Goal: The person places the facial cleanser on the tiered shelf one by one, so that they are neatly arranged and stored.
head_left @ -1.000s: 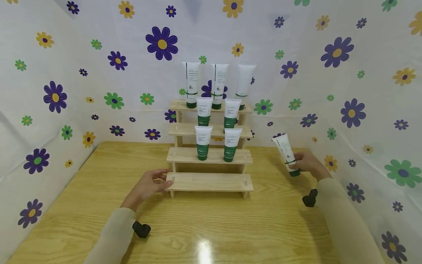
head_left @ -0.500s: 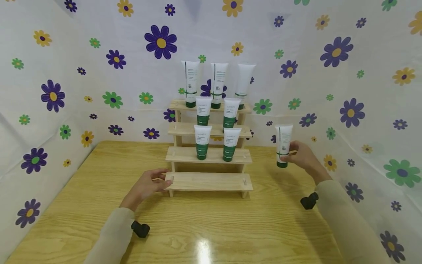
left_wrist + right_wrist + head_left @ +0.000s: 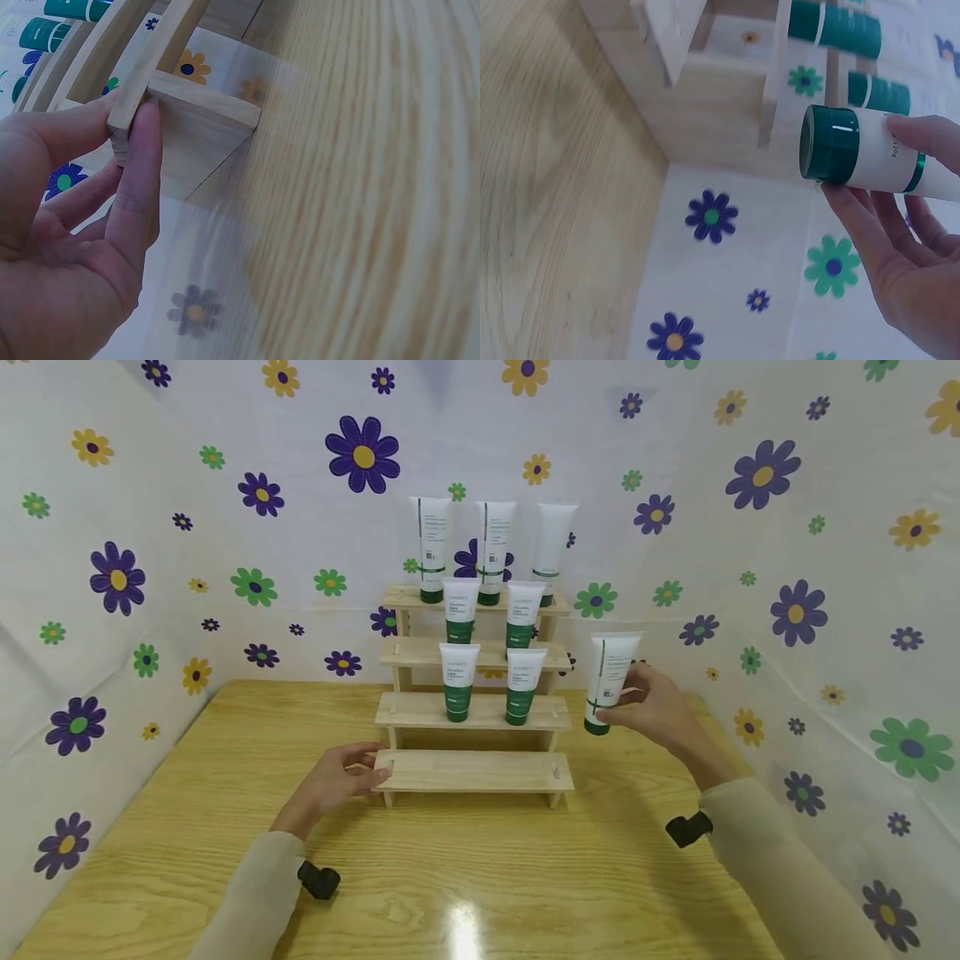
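Note:
A white squeeze tube [image 3: 613, 670] with a green cap [image 3: 831, 144] is gripped low down by my right hand [image 3: 651, 710], thumb on one side and fingers on the other. It hangs upright above the table, just right of the wooden tiered stand [image 3: 480, 770]. My left hand [image 3: 337, 781] pinches the left end of the stand's lowest shelf between thumb and fingers, as the left wrist view shows at the board's end [image 3: 127, 112]. Two small green-and-white tubes [image 3: 457, 681] stand on the second shelf from the bottom. Nothing stands on the lowest shelf.
Two more small tubes [image 3: 522, 614] stand on the third shelf. Three tall white tubes [image 3: 553, 547] occupy the top shelf. Flower-patterned cloth [image 3: 300, 527] hangs behind and along both sides of the wooden table [image 3: 420, 877].
My right hand has carried the tall tube leftward towards the stand and a little upward, turning it from a tilt to nearly upright. My left hand stays on the lowest shelf.

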`<state>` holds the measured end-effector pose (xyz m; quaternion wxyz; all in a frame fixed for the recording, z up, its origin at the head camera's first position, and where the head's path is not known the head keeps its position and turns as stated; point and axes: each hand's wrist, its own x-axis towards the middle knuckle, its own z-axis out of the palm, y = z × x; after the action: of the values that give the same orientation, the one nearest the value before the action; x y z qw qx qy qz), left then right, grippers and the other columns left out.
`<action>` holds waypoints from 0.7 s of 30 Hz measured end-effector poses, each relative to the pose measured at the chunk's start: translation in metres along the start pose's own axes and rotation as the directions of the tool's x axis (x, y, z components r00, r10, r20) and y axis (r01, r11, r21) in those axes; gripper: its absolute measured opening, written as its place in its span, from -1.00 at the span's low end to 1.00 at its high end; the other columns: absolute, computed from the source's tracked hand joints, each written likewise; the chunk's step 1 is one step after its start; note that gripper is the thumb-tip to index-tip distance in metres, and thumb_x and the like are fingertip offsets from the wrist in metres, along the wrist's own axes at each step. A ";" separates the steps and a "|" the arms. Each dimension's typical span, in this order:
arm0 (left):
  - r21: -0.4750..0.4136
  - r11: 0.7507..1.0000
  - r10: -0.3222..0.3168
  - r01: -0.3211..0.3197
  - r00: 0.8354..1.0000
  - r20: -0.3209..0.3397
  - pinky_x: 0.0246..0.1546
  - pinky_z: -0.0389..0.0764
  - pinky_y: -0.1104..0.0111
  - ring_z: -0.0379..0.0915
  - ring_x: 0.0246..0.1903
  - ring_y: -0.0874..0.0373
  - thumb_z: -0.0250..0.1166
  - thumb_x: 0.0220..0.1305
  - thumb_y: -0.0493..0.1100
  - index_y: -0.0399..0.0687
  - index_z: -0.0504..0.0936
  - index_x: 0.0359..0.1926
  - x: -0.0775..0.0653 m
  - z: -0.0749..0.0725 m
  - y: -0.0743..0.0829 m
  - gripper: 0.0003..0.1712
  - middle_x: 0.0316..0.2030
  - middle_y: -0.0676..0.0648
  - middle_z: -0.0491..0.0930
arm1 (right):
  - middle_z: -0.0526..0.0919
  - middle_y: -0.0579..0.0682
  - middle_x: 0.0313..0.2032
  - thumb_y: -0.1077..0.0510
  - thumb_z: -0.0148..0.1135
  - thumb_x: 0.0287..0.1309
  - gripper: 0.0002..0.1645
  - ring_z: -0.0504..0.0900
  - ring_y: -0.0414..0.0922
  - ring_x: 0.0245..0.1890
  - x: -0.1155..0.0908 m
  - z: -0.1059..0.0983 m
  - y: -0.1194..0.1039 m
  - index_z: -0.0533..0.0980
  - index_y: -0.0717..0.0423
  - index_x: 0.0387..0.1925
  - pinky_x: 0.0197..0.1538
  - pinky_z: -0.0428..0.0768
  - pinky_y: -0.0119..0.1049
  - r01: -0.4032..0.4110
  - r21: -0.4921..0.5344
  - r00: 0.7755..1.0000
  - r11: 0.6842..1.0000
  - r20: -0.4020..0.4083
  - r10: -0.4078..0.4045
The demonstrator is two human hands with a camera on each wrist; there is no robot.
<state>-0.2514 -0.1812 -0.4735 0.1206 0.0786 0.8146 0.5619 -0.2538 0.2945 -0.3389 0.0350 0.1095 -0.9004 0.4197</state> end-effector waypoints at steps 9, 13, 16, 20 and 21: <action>-0.039 0.999 0.011 -0.010 1.000 0.014 -0.08 0.81 0.23 0.68 -0.12 0.14 0.41 0.37 -0.09 -0.30 0.35 0.46 0.002 0.000 -0.001 -0.23 0.04 -0.31 0.56 | 0.65 0.25 0.07 0.19 0.59 0.05 -0.29 0.73 0.15 -0.01 -0.006 0.029 -0.020 0.44 0.26 0.18 0.07 0.73 0.06 0.081 -0.005 0.995 0.997 0.050 -0.081; -0.042 0.999 0.008 -0.008 1.000 0.014 -0.08 0.80 0.23 0.68 -0.12 0.14 0.42 0.37 -0.08 -0.29 0.35 0.46 0.003 -0.001 -0.002 -0.23 0.04 -0.29 0.56 | 0.65 0.23 0.06 0.22 0.60 0.02 -0.32 0.73 0.11 -0.04 -0.007 0.045 -0.025 0.45 0.24 0.14 0.02 0.75 -0.02 0.087 0.023 0.993 0.996 0.073 -0.088; -0.042 0.999 0.013 -0.012 1.000 0.018 -0.06 0.80 0.21 0.67 -0.11 0.14 0.41 0.38 -0.08 -0.30 0.34 0.47 0.003 -0.002 -0.001 -0.22 0.05 -0.30 0.55 | 0.66 0.23 0.06 0.22 0.61 0.01 -0.31 0.73 0.10 -0.05 -0.007 0.058 -0.030 0.46 0.25 0.15 0.00 0.76 -0.03 0.092 0.038 0.990 0.995 0.099 -0.095; -0.043 0.999 0.024 -0.023 0.999 0.025 -0.07 0.80 0.21 0.67 -0.12 0.15 0.40 0.39 -0.10 -0.32 0.33 0.47 0.001 -0.002 0.001 -0.23 0.06 -0.31 0.55 | 0.69 0.24 0.02 0.23 0.63 -0.03 -0.31 0.76 0.06 -0.11 -0.005 0.078 -0.033 0.49 0.27 0.12 -0.04 0.79 -0.05 0.115 0.058 0.985 0.992 0.120 -0.121; -0.045 0.999 0.026 -0.025 0.999 0.024 -0.07 0.80 0.21 0.67 -0.12 0.16 0.40 0.39 -0.10 -0.32 0.33 0.47 0.001 -0.002 0.001 -0.23 0.05 -0.31 0.55 | 0.69 0.24 0.01 0.24 0.63 -0.04 -0.32 0.76 0.05 -0.13 -0.004 0.083 -0.034 0.49 0.27 0.10 -0.05 0.79 -0.07 0.119 0.070 0.985 0.990 0.121 -0.126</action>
<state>-0.2525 -0.1818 -0.4718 0.1253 0.0934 0.7991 0.5805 -0.2398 0.2104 -0.3678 0.0009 0.1918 -0.8788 0.4370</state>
